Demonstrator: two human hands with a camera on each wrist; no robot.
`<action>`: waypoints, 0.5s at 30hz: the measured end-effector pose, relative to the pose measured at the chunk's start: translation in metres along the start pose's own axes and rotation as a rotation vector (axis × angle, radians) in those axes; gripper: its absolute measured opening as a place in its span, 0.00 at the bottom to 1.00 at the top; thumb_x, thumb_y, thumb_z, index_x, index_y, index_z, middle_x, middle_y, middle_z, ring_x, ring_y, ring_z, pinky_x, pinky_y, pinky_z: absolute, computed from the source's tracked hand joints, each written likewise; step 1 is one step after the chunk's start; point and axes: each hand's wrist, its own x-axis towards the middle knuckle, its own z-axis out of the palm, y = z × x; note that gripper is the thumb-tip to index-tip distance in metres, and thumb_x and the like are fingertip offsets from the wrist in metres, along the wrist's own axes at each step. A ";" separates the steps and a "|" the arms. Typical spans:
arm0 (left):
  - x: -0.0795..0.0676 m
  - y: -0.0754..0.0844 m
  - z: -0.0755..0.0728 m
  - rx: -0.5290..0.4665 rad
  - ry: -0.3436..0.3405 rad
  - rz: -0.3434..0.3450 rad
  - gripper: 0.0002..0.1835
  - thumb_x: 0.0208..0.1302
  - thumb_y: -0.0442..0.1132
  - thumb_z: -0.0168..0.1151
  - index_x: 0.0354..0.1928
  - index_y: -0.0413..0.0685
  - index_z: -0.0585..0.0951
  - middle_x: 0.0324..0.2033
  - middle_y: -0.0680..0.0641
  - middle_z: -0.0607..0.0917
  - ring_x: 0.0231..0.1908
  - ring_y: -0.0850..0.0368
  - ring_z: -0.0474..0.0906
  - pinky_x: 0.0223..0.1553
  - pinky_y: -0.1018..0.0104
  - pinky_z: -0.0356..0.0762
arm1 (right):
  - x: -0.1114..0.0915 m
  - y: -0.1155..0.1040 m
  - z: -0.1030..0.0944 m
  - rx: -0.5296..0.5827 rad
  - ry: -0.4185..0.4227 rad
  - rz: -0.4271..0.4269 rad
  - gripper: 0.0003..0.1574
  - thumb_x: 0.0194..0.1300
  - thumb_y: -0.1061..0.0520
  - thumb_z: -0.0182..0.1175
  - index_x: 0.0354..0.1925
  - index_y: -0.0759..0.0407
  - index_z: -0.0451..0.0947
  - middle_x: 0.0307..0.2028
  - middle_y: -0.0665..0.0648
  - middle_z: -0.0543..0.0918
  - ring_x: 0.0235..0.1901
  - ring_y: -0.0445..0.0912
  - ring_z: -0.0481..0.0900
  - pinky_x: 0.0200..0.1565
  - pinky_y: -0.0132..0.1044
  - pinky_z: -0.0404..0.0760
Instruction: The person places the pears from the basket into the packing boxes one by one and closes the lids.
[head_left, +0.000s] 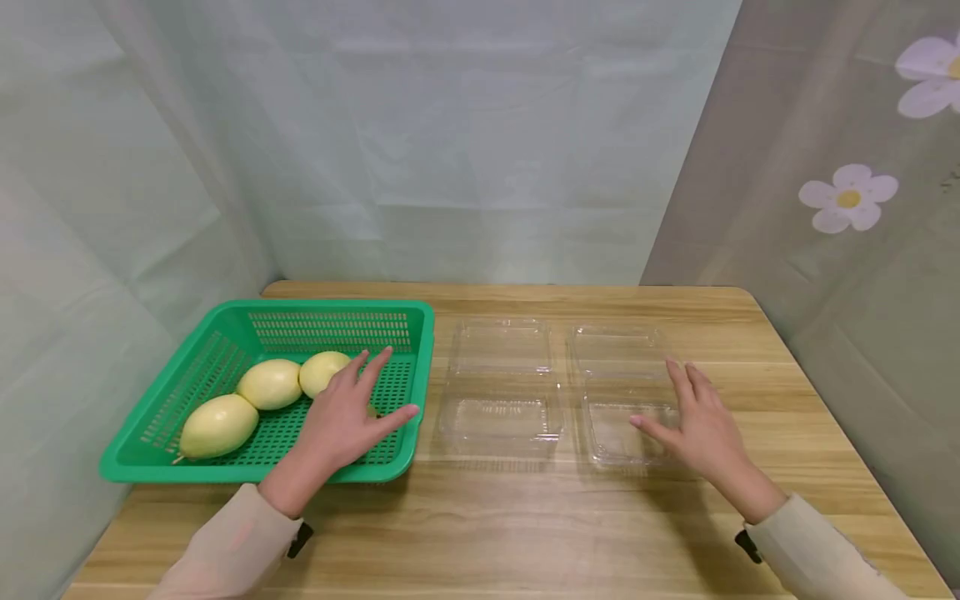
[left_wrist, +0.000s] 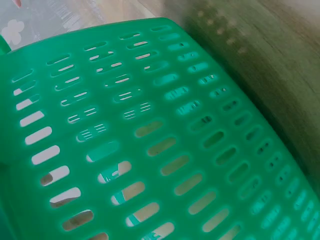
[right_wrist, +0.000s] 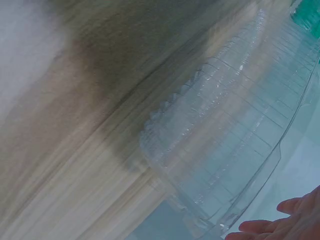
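Observation:
My left hand (head_left: 343, 423) is over the right part of the green plastic basket (head_left: 111, 463), fingers spread and thumb out, gripping nothing. Pale yellow oval fruits, such as this one (head_left: 219, 426), lie in a row inside; the one nearest the hand (head_left: 321, 372) is partly covered by it. A small bit of something else shows behind the hand, too hidden to tell. My right hand (head_left: 708, 429), fingers apart, is at the right side of a clear hinged plastic box (head_left: 622, 433); whether it touches is unclear. In the right wrist view its fingertips (right_wrist: 257, 226) are beside the box's ribbed wall (right_wrist: 225, 120).
A second clear plastic box (head_left: 498, 421), lid raised toward the back, stands between basket and right box. All rest on a wood-grain table (head_left: 525, 533). Pale curtains (head_left: 465, 150) hang behind and at the sides. The basket's slotted wall (left_wrist: 125, 150) fills most of the left wrist view.

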 end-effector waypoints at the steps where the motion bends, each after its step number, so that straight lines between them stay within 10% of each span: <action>1: 0.000 -0.001 0.000 0.003 0.000 -0.001 0.47 0.58 0.67 0.56 0.72 0.49 0.57 0.68 0.31 0.60 0.63 0.30 0.61 0.52 0.33 0.68 | -0.001 0.001 0.000 0.003 0.000 0.004 0.62 0.56 0.33 0.63 0.73 0.63 0.47 0.67 0.78 0.53 0.64 0.74 0.53 0.58 0.71 0.56; 15: -0.008 -0.012 0.001 -0.006 -0.001 -0.044 0.44 0.63 0.65 0.52 0.72 0.46 0.57 0.65 0.29 0.62 0.63 0.29 0.61 0.50 0.32 0.69 | -0.009 0.011 0.001 0.022 0.012 0.064 0.64 0.57 0.33 0.61 0.72 0.70 0.43 0.67 0.78 0.54 0.64 0.74 0.54 0.56 0.72 0.58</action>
